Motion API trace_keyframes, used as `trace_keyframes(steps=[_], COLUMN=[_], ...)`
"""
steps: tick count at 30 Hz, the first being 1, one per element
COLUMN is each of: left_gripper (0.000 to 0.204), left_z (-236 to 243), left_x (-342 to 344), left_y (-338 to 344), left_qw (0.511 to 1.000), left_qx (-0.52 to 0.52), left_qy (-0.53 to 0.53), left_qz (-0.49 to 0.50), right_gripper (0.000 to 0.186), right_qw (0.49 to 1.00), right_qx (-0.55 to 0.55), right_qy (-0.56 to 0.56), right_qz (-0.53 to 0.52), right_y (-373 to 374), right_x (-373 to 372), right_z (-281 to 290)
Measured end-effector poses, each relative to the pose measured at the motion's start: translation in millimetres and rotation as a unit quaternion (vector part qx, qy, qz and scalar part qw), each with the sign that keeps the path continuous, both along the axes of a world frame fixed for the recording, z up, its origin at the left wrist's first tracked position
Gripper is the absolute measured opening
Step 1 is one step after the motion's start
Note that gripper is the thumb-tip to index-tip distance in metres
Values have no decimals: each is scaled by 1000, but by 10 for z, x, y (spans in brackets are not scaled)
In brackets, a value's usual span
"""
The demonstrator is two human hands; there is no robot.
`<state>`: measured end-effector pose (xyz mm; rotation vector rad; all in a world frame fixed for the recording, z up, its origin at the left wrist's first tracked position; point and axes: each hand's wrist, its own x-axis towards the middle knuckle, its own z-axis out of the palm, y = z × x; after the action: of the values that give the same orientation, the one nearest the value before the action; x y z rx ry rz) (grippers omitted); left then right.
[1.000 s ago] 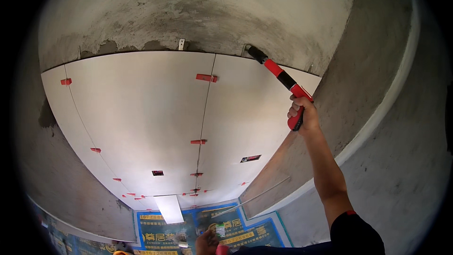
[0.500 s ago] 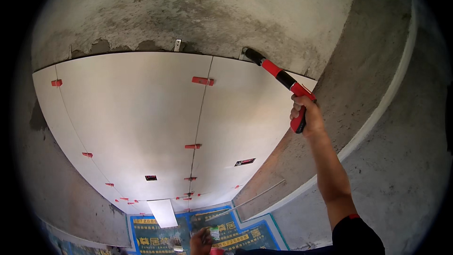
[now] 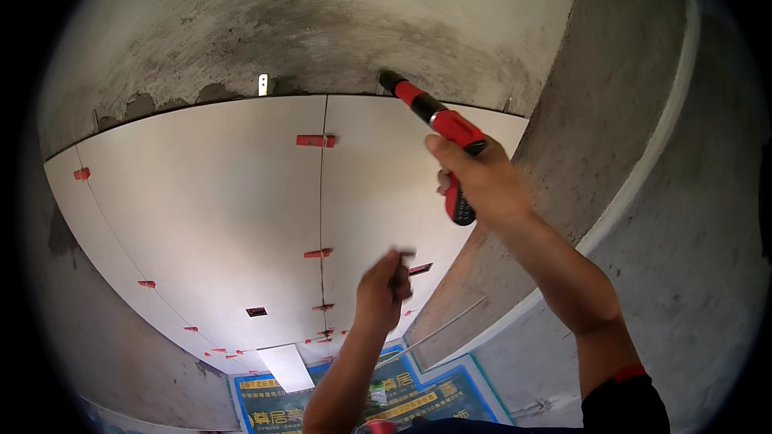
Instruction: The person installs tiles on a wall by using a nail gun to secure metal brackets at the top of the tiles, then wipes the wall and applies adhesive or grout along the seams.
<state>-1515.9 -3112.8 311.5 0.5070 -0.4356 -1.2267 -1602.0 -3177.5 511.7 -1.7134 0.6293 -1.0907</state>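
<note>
My right hand (image 3: 494,185) is wrapped around the grip of a red and black nail gun (image 3: 420,102). Its black muzzle points up and left, at the rough wall just above the top edge of a large pale tile (image 3: 426,169). Whether it presses on the wall is hard to tell. Lower down, in front of the same tile, my left hand (image 3: 384,293) is raised with its fingers curled. A small dark piece shows by its fingertips, too blurred to name. Left of the muzzle, a perforated metal clip (image 3: 263,84) stands at the tile edge.
Red levelling wedges (image 3: 315,141) sit along the tile joints. Rectangular cutouts (image 3: 256,312) open in the tiles. A pale board (image 3: 287,368) leans at the bottom, above printed floor sheeting (image 3: 273,410) with blue tape. Bare cement wall (image 3: 619,104) rises on the right.
My left hand has come up from the lower edge to in front of the tile. The view has shifted; my right hand with the nail gun appears further left and closer.
</note>
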Motion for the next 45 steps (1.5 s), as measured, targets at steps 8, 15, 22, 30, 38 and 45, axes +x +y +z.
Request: trace_keyframes(steps=[8,15,22,30,38,45], left_gripper=[46,43,47,56,29,30], left_z=[1434,1408,1483,1980,1836,1830], left_x=[-29,78,333,103,197,246], left_y=[-372,-675,-927,-863,-965,-1162], left_qw=[977,965,965,994,986,987], left_qx=[-110,-171,-149,-84,-112,-139], left_qy=[-172,-162,-175,-72,-81,-74], left_qz=[55,111,124,-18,-89,-23], right_gripper=[28,35,18,14,25,29], right_qw=[999,975,995,1000,997,988], right_qx=[9,-170,-76,1,-52,-134], right_qy=[15,63,65,4,50,41], right_qz=[29,-129,-23,25,-17,-62], right_y=[-163,-259,-314,-337,-330,-492], right_x=[-83,226,176,-68,-87,35], right_z=[-25,-202,101,225,86,60])
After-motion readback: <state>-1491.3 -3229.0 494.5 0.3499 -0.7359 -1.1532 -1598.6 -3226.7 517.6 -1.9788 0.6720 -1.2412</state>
